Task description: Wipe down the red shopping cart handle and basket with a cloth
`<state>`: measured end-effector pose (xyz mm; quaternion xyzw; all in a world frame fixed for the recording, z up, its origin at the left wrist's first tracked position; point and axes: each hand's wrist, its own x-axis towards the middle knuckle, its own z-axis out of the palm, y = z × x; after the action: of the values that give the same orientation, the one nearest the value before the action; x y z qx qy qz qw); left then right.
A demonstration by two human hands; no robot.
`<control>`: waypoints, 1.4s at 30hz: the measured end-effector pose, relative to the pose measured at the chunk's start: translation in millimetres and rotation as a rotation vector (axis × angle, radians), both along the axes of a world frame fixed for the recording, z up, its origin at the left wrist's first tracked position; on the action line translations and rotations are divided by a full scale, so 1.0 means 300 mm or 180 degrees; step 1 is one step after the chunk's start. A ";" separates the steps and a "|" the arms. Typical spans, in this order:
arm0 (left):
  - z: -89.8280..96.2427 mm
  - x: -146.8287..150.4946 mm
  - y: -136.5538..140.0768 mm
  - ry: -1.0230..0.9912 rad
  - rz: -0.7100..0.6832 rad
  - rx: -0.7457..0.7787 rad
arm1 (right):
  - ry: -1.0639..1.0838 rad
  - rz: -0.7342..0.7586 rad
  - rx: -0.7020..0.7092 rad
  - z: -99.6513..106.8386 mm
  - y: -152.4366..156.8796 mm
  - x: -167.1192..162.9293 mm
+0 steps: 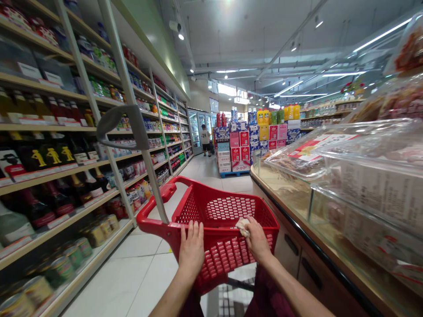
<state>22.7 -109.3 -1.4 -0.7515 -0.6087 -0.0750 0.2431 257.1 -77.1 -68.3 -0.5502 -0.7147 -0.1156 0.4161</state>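
Note:
Directly in front of me is a red plastic shopping cart basket (228, 259) with perforated walls. My left hand (192, 248) lies flat against its near side, fingers stretched up to the rim and holding nothing. At the same rim, further right, my right hand (257, 240) grips a crumpled, pale cloth or tissue (243, 226). The cloth touches the top edge of the basket. From the cart's left end a grey metal pole (154, 185) rises at a tilt, carrying a grey loop handle (140, 127). The part of the basket floor behind the near wall is hidden.
Shelves of bottles and cans (76, 169) run along the left. A display counter (280, 193) with clear food packs (317, 149) borders the cart on the right. Ahead, stacked drink cartons (240, 152) stand on a blue pallet (235, 173). A person (205, 140) stands by distant glass-door coolers.

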 end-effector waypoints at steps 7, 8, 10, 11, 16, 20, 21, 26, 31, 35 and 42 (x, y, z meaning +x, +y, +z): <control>-0.004 -0.019 -0.001 0.0000 -0.0053 -0.0011 | -0.0367 -0.0044 -0.0411 -0.021 0.026 0.128; -0.005 -0.017 -0.002 -0.0005 -0.0052 -0.0013 | -0.0291 -0.0274 -0.0450 -0.030 0.025 0.174; -0.006 -0.011 -0.003 -0.0001 -0.0039 -0.0009 | -0.0081 -0.0745 -0.0447 -0.054 0.020 0.230; -0.007 -0.008 -0.002 0.0008 -0.0020 -0.0002 | 0.0038 -0.0964 -0.0404 -0.068 0.017 0.231; -0.006 -0.008 0.006 0.0031 0.0059 0.0002 | -0.0066 -0.0642 -0.0118 -0.110 0.009 0.097; -0.010 -0.019 0.012 0.0001 -0.0029 0.0001 | 0.0025 -0.0530 -0.0257 -0.078 0.019 0.159; -0.012 -0.019 0.013 0.0014 -0.0028 0.0015 | 0.0131 -0.0662 -0.0301 -0.066 0.022 0.189; -0.011 -0.008 0.012 0.0106 0.0113 0.0062 | 0.0094 -0.0633 -0.0330 -0.015 0.023 0.124; 0.001 -0.013 0.003 0.0112 0.0018 0.0011 | -0.0208 0.0022 -0.0524 0.014 0.019 0.025; 0.003 -0.004 -0.006 0.0110 0.0024 0.0033 | -0.0001 -0.0384 -0.0690 0.008 0.021 0.121; -0.002 0.004 -0.007 0.0082 0.0001 -0.0006 | -0.0437 -0.0020 -0.0453 -0.016 -0.026 0.033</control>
<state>23.8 -111.6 -1.9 -0.7526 -0.6056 -0.0647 0.2502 266.9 -84.8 -73.0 -0.5714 -0.7461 -0.1033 0.3257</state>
